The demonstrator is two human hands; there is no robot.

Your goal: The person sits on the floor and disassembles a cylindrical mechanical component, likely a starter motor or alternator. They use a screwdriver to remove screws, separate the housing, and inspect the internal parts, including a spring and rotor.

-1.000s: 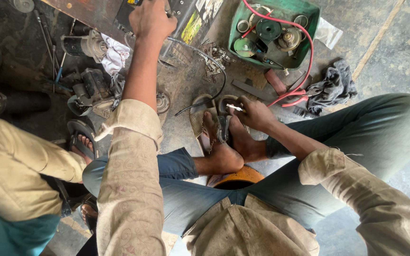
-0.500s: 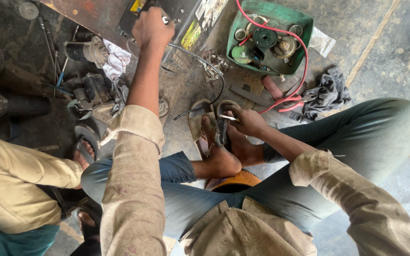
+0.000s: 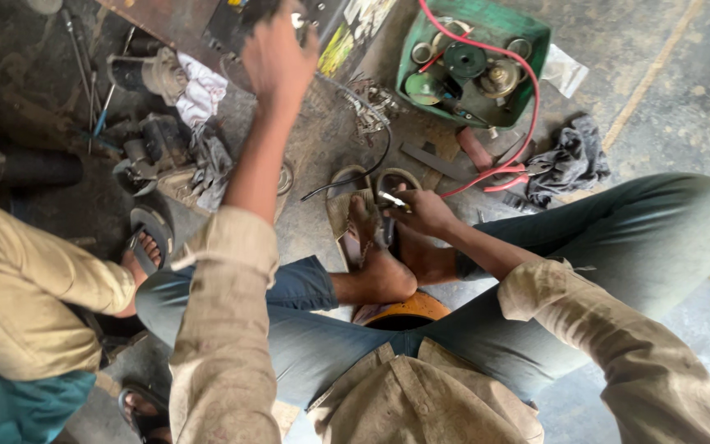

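At the floor's left edge a co-worker's tan sleeve [image 3: 26, 288] sits beside greasy motor parts [image 3: 154, 156]. The left hand [image 3: 277, 53] reaches far forward, fingers curled at a dark panel [image 3: 240, 16]; what it grips I cannot tell. The right hand [image 3: 425, 212] pinches a small metal piece [image 3: 392, 200] low over the sandals [image 3: 371, 193], probably for steadiness. The green tray [image 3: 408, 49] lies toward the far right.

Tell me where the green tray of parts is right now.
In the head view, the green tray sits on the floor at top right, beyond the right hand, with a dark rag just below it.
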